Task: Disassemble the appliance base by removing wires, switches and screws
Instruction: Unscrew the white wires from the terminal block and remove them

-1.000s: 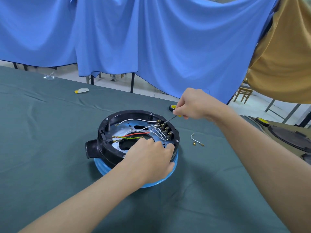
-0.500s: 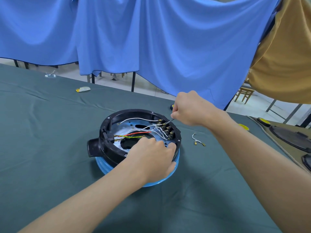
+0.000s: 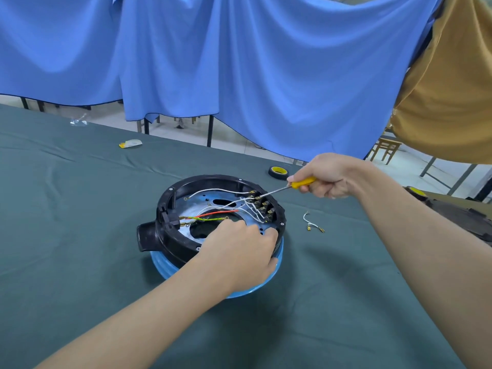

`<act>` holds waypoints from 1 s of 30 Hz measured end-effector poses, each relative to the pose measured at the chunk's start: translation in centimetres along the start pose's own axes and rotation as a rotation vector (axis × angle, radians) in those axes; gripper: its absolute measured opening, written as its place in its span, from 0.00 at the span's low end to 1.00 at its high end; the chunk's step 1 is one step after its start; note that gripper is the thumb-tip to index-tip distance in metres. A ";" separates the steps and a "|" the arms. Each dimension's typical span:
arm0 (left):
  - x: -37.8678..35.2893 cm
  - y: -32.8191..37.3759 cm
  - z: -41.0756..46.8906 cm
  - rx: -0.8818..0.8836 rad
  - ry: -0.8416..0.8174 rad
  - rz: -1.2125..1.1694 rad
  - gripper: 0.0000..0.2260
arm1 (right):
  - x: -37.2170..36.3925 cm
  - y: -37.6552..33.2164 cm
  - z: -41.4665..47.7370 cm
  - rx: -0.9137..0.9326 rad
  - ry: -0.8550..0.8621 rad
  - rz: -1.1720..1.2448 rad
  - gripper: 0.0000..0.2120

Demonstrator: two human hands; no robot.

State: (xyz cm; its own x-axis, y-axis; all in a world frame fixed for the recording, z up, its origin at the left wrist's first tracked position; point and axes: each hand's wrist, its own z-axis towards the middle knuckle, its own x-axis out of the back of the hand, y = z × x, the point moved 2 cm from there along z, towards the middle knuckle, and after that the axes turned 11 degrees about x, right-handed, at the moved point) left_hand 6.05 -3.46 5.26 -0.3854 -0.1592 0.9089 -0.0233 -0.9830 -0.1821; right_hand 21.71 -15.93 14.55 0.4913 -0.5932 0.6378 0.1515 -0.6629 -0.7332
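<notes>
I judge wire removal in hand. My left hand (image 3: 239, 251) grips the appliance base (image 3: 165, 218), centred on the table (image 3: 80, 249), at 5 o'clock. My right hand (image 3: 328, 177) grasps the screwdriver (image 3: 303, 181), its tip at the 2 o'clock terminals (image 3: 263, 206). Next: lever a connector free.

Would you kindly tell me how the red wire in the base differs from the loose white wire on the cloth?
The red wire lies inside the base, the loose white wire outside on the cloth. The red wire runs nearly straight; the white one curls. Both are thin.
</notes>
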 end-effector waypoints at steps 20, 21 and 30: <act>0.0 0.0 0.1 0.005 -0.017 0.005 0.15 | 0.2 0.6 0.4 0.013 -0.033 -0.016 0.07; 0.0 0.0 0.1 0.007 -0.014 0.009 0.15 | 0.1 1.3 0.7 -0.024 -0.058 0.065 0.07; -0.1 0.0 0.2 0.035 -0.001 -0.007 0.15 | -0.8 1.0 -0.9 0.262 0.147 -0.044 0.09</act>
State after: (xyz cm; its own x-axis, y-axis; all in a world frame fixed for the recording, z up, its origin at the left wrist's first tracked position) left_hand 6.25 -3.50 5.25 -0.3841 -0.1524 0.9106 0.0066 -0.9867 -0.1624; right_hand 20.72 -16.53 13.49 0.3533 -0.6390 0.6833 0.3951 -0.5601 -0.7281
